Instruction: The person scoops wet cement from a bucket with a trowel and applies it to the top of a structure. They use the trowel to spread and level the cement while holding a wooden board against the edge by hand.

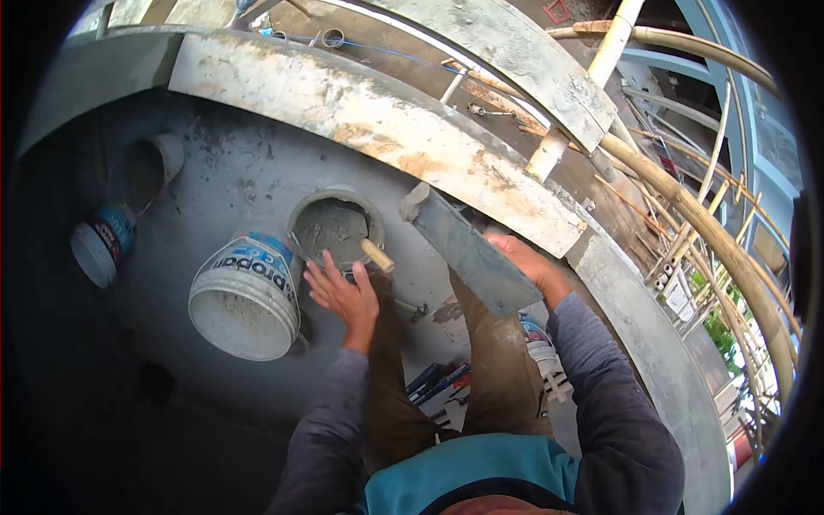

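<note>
My right hand (530,266) is closed at the far side of a long, grey, mortar-smeared plastering float (472,253). The float is tilted, a lump of mortar sits at its upper left end, and its grip is hidden. Fingers spread, my left hand (345,294) hovers by the near rim of a round bucket (375,215), holding nothing. Wet grey mortar (330,230) lies inside that bucket. A tool's wooden handle (378,256) sticks out over the rim near my left thumb; its other end is hard to make out.
A white paint bucket (249,300) lies tipped left of the mortar. Further left are a smaller bucket (99,249) and another container (170,159). Tools (438,382) lie between my legs. A concrete ledge (369,112) curves ahead, with bamboo poles (687,206) beyond it.
</note>
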### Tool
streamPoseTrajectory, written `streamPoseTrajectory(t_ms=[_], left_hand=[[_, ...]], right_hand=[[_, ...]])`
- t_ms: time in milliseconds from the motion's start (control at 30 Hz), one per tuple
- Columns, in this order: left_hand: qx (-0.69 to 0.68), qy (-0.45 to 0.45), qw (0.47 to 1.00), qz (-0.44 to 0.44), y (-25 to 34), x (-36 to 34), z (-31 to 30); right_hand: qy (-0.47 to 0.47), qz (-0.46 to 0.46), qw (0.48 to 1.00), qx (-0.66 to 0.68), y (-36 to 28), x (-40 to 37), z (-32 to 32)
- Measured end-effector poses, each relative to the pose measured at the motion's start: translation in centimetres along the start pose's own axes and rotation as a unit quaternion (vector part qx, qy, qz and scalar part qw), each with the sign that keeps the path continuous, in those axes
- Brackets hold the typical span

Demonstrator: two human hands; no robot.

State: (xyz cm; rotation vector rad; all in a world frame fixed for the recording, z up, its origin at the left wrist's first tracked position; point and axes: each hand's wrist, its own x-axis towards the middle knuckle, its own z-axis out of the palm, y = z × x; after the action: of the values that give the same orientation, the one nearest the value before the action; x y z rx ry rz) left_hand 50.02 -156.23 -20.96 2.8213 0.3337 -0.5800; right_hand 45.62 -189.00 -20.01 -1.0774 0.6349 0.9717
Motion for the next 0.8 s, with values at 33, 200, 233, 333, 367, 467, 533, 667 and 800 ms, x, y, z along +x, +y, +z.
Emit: streamPoseTrajectory(t_ms=[33,200,233,333,367,467,533,667,800], left_hand=[[-0.023,0.037,0.999,0.005,4.0,3.7,1.2],[-0.129,0.107,0.969,-0.183,21.6,19.3,7.6],[-0.123,0.097,0.972,-0.173,23.3,21.2,8.6],[-0.1,0.124,0.932,-0.326,25.7,24.1,11.1],[-0.11,0.179,0.919,-0.333,25.7,24.4,12.0],[-0.118,0.231,0.904,-0.341,26.6,24.6,13.0],[-0.117,0.235,0.9,-0.348,26.2,24.7,12.8],[-0.107,0.219,0.905,-0.349,26.4,24.3,12.5],[-0.096,0.204,0.908,-0.354,26.6,24.5,12.4]], right_hand=[[0.03,-0.006,0.999,0.012,-1.3,-2.0,-2.3],[0.203,-0.014,0.97,-0.137,-3.5,-6.1,-16.4],[0.22,-0.017,0.957,-0.186,-4.1,-6.4,-18.7],[0.23,0.026,0.942,-0.244,-3.3,-6.9,-24.4],[0.218,0.058,0.937,-0.265,-3.0,-7.1,-25.7],[0.199,0.166,0.943,-0.207,-2.6,-8.0,-27.0],[0.199,0.198,0.941,-0.191,-1.8,-8.3,-27.1],[0.232,0.142,0.939,-0.212,1.2,-9.1,-26.9],[0.245,0.075,0.911,-0.324,2.9,-8.2,-26.3]])
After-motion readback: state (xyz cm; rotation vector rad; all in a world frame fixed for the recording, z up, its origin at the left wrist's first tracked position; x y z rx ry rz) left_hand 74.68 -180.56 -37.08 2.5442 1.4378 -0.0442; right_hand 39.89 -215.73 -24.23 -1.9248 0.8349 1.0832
